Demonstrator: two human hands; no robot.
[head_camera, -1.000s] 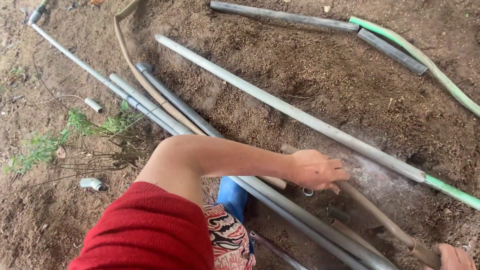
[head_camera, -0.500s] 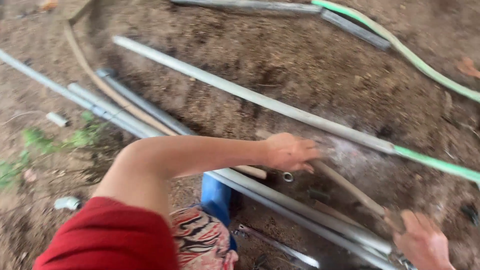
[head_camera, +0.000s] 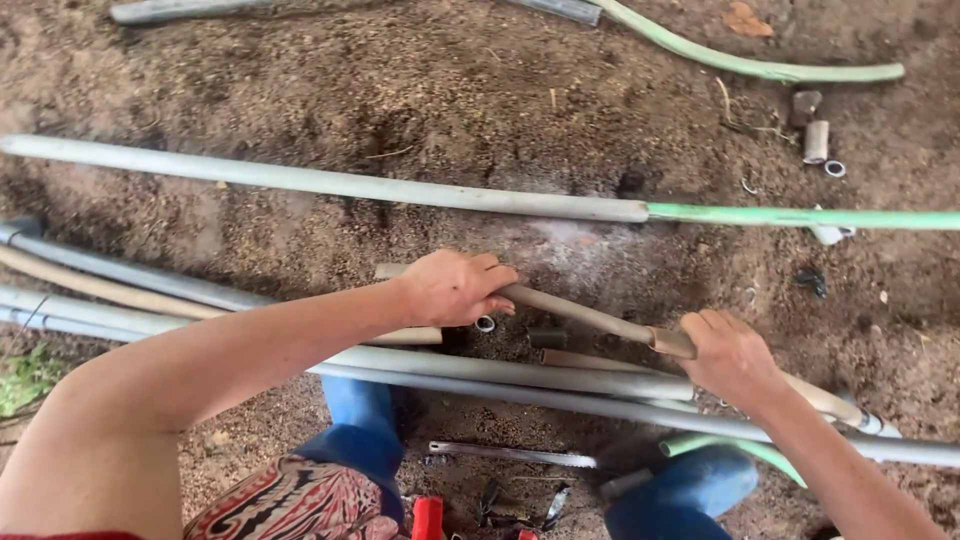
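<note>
Both hands close around one tan pipe (head_camera: 590, 317) that slants over the dirt ground (head_camera: 450, 90). The left hand (head_camera: 455, 288) wraps over it near its upper left end, fingers curled down across the top. The right hand (head_camera: 735, 358) grips it lower down to the right, just past a brown collar on the pipe, and the pipe runs on beyond that hand toward the right edge of the ground.

Just under the left hand a small metal ring (head_camera: 485, 323) lies on the soil, with a short dark pipe piece (head_camera: 547, 337) beside it. Below the held pipe, two long grey pipes (head_camera: 520, 375) run side by side from the left edge to the lower right. Nearer the person, a saw blade (head_camera: 510, 455) lies flat between two blue boots (head_camera: 365, 430), and a red tool handle (head_camera: 427, 518) shows at the bottom edge.

Above the hands, a long grey pipe (head_camera: 320, 182) crosses the ground and joins a green pipe (head_camera: 800, 215) that reaches the right edge. Further up, a curved green hose (head_camera: 740, 65) bends toward the top right corner, and a few short pipe fittings (head_camera: 815, 140) lie near it. More pipes (head_camera: 110, 280) bunch at the left edge.
</note>
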